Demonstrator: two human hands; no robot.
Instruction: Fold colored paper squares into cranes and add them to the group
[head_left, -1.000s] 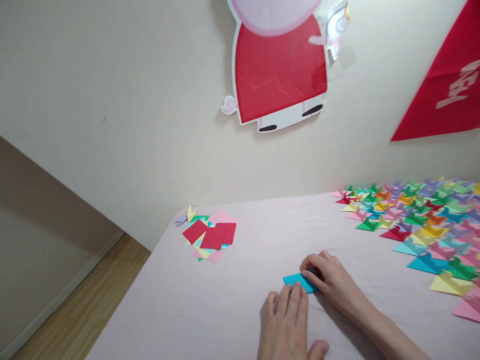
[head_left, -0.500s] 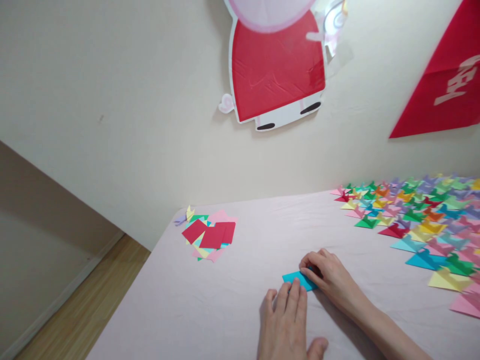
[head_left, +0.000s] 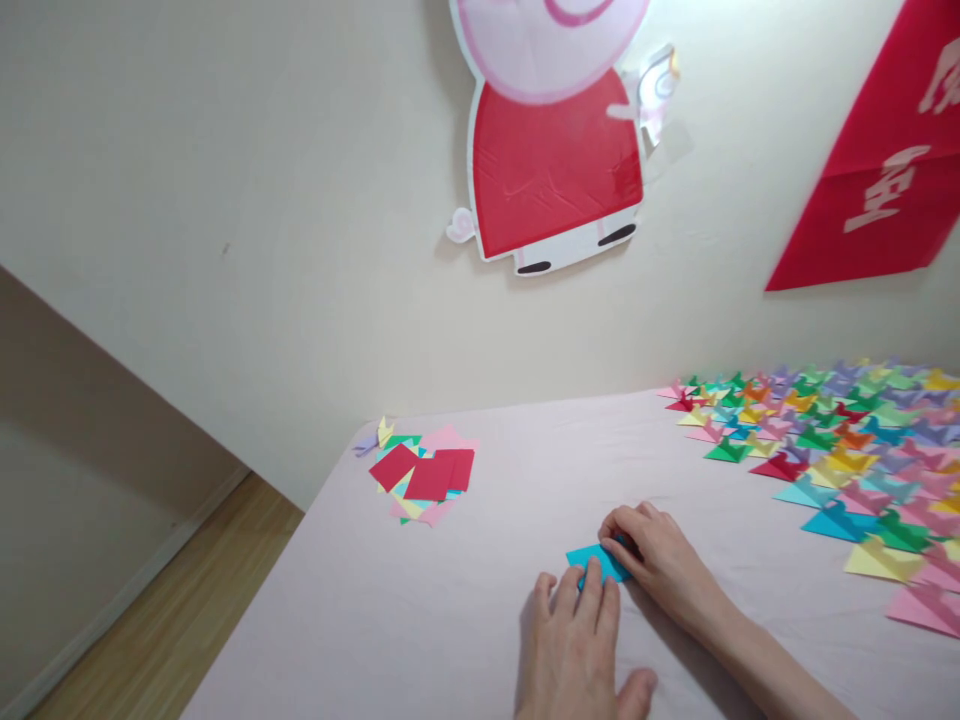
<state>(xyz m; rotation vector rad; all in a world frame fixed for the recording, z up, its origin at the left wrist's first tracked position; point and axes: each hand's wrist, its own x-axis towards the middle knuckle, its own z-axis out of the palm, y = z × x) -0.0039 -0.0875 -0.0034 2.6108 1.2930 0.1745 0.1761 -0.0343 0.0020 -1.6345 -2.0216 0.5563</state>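
Note:
A small folded piece of blue paper lies on the pale pink table. My left hand rests flat below it, fingers stretched out, fingertips pressing the paper's near edge. From the right, my right hand reaches in with curled fingers and pinches the paper's right end against the table.
A loose pile of coloured paper squares, red ones on top, lies at the table's far left. Several folded paper figures in many colours cover the right side. Behind are a wall with a cartoon cut-out and a red banner. Wooden floor lies left.
Both hands stay on the blue paper; my left fingertips have slid slightly further onto it. The camera has tilted a little, shifting the wall decorations.

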